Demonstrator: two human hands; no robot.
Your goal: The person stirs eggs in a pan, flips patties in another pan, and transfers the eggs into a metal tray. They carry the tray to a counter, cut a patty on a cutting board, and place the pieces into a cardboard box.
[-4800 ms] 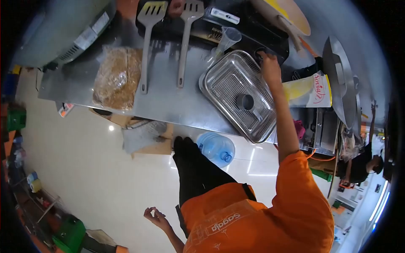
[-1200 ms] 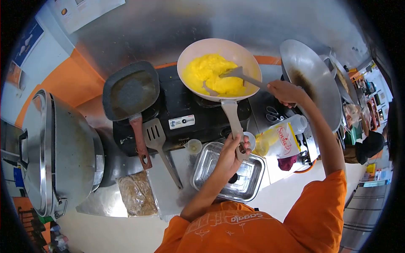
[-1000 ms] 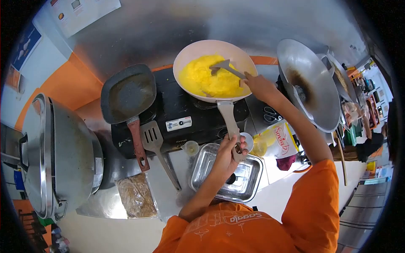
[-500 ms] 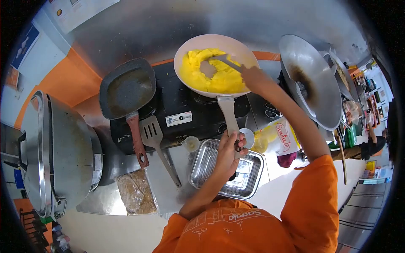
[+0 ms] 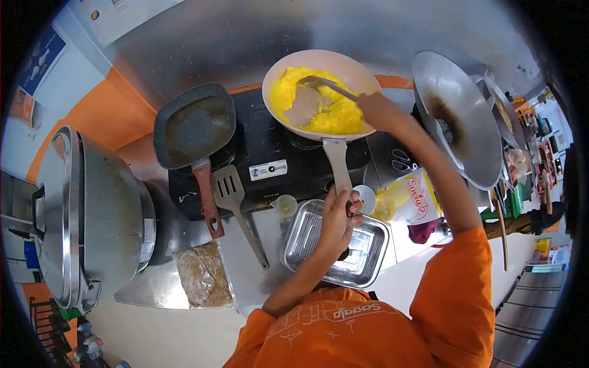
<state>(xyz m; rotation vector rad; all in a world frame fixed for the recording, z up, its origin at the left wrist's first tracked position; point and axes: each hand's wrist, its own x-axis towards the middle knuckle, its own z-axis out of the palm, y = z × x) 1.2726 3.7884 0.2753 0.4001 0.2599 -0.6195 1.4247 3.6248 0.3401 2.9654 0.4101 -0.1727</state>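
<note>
My left hand (image 5: 336, 221) is closed around the beige handle of a frying pan (image 5: 362, 67) on the black stove. Soft yellow scrambled egg (image 5: 336, 119) lies along the pan's left, upper and lower right parts, with bare pan surface between. My right hand (image 5: 383, 113) grips a grey spatula (image 5: 336, 87), its head in the egg at the upper left of the pan. Below my left hand sits a rectangular metal tray (image 5: 294, 245). Beside that hand are a small white bowl (image 5: 367, 197) and a yellow-and-white packet (image 5: 417, 199).
A dark square pan (image 5: 196, 126) stands on the left burner, with a slotted turner (image 5: 228, 189) lying nearby. A large lidded pot (image 5: 110, 214) is at far left, a bag of brown food (image 5: 204, 276) near the counter edge. A wok (image 5: 472, 122) stands right; another person (image 5: 531, 221) is beyond.
The spatula has swept the egg apart, leaving a wider bare patch at the pan's middle left. My left hand still holds the handle. The whole view has shifted slightly.
</note>
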